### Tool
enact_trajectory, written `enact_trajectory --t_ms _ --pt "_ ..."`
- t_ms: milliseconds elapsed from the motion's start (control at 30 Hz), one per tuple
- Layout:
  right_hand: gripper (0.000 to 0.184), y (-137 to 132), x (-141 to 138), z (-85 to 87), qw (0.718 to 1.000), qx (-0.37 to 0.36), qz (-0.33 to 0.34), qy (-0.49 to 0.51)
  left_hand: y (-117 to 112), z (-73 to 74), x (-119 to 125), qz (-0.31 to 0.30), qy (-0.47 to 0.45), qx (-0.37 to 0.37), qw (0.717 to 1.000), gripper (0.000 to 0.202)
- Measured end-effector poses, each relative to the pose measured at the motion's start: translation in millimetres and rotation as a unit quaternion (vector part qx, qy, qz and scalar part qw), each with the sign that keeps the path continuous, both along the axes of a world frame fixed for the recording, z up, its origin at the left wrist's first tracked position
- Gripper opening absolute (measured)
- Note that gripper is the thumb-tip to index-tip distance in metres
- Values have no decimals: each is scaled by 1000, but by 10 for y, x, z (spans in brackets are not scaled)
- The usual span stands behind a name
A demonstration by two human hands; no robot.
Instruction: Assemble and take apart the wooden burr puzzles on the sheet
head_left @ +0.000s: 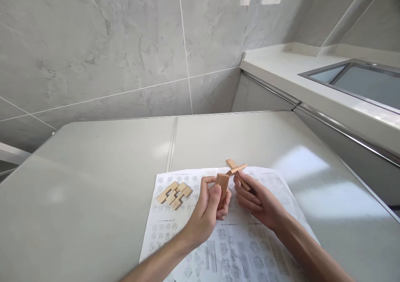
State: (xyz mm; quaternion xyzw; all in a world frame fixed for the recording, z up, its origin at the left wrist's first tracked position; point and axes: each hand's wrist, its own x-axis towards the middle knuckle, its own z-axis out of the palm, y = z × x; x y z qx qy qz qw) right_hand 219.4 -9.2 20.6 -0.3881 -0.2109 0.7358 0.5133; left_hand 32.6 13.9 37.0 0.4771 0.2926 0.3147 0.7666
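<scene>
My left hand [208,209] is closed around an upright wooden puzzle bar [222,183], held just above a printed instruction sheet [237,248]. My right hand [256,200] pinches a crossed pair of wooden bars [236,169] right beside it, their ends almost touching the upright bar. Several loose notched wooden bars [174,193] lie side by side on the sheet's upper left corner, a short way left of my left hand.
The sheet lies on a pale grey table [93,169] with a seam down its middle. A grey tiled wall [125,44] stands behind it. To the right runs a white counter [281,69] with a steel sink [359,80].
</scene>
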Motion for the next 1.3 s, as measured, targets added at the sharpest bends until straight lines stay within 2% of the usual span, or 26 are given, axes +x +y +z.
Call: enact_trajectory --t_ms 233,500,700,900,1300 --pt "42 -30 -19 -18 1000 0 31 4 49 -79 8 84 66 60 992 39" --pt "43 -61 -90 13 998 -5 59 -10 63 -70 -11 63 22 12 998 43" --pt "43 -83 -107 -37 995 0 93 23 82 -21 -30 44 6 -4 999 42" --pt "41 -83 -91 -74 992 -6 114 45 115 -76 -34 51 2 -28 998 44" --pt "41 -108 -124 -101 984 -11 153 91 84 -67 -46 55 22 -10 998 47"
